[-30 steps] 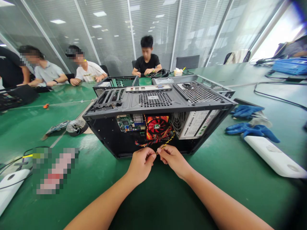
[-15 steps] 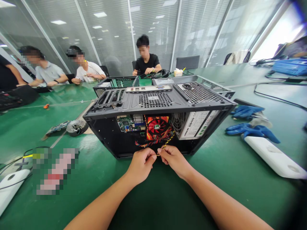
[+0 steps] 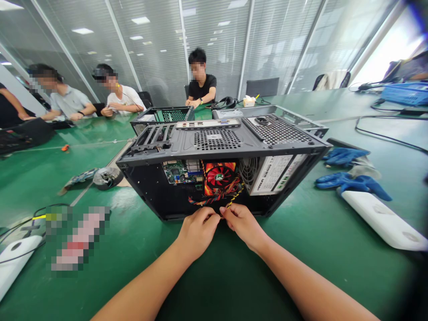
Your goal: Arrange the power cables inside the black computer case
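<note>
An open black computer case [image 3: 150, 154] lies in front of me with its open side facing my hands. Inside are a motherboard [image 3: 177, 173], a red-and-black cooling fan [image 3: 220, 176] and a power supply [image 3: 274, 174] with a white label. A twisted yellow-and-black cable [image 3: 235, 199] runs out from beside the power supply. My right hand [image 3: 245, 225] pinches this cable near its end. Close against it, my left hand [image 3: 199, 229] is closed on the same cable's end, which the fingers mostly hide. Both hands are just outside the case's lower edge.
Blue gloves [image 3: 354, 183] and a white power strip [image 3: 384, 220] lie to the right. At the left are another white strip [image 3: 20, 252] with cords and a bundled grey item [image 3: 107, 177]. More cases [image 3: 163, 114] stand behind. Several people sit across the green table [image 3: 140, 276].
My left fingers have closed in toward my right hand, hiding the short stretch of wire that showed between them. Across the table, a person's arms have shifted left.
</note>
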### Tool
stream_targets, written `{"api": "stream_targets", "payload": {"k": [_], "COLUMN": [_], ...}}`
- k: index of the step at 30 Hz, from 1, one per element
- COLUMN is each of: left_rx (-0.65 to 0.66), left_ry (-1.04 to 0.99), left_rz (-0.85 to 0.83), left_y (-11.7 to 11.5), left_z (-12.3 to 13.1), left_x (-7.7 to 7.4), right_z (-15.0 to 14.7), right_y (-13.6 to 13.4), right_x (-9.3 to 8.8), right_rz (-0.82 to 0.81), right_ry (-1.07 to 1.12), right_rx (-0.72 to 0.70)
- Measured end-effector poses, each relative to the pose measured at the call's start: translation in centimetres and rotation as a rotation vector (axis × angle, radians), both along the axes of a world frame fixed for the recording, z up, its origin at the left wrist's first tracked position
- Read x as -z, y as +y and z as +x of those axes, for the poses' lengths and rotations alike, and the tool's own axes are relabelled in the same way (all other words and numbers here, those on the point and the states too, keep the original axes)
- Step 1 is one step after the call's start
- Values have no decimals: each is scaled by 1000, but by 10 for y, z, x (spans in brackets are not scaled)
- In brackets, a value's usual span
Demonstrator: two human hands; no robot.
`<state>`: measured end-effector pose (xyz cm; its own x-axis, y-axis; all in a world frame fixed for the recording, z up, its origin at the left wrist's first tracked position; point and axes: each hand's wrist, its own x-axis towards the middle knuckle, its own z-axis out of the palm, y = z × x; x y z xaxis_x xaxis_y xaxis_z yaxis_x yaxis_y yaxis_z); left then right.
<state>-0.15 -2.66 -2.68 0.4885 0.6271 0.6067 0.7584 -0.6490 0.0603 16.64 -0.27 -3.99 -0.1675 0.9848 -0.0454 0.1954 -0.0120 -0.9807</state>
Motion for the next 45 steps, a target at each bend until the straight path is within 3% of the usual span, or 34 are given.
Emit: {"api": "stream_targets", "payload": {"k": [6,17,25,32,40,45], "left_rx": [-9,-81,-81,-34,-17,-13], "left_ry": [65,88,-94,-42,-321,-513], "left_rz": [-6,-36,-252,-194,-455,-713], "left_y": [-1,0,2,2,5,5], "left_z": [-2,4,5,2,4,6], "left_x": [4,-4,-7,-4,-9,-13], "right_z": [0,0,1,1,2,2], "right_y": [0,1,1,2,2,1], "right_x": [0,3,2,1,1,0], "right_rz": [-2,44,56,88,56,5], "right_ry": [5,-41,-25,-84,-25,40], "right_rx": [0,-3,-33,-18,-50,-94]}}
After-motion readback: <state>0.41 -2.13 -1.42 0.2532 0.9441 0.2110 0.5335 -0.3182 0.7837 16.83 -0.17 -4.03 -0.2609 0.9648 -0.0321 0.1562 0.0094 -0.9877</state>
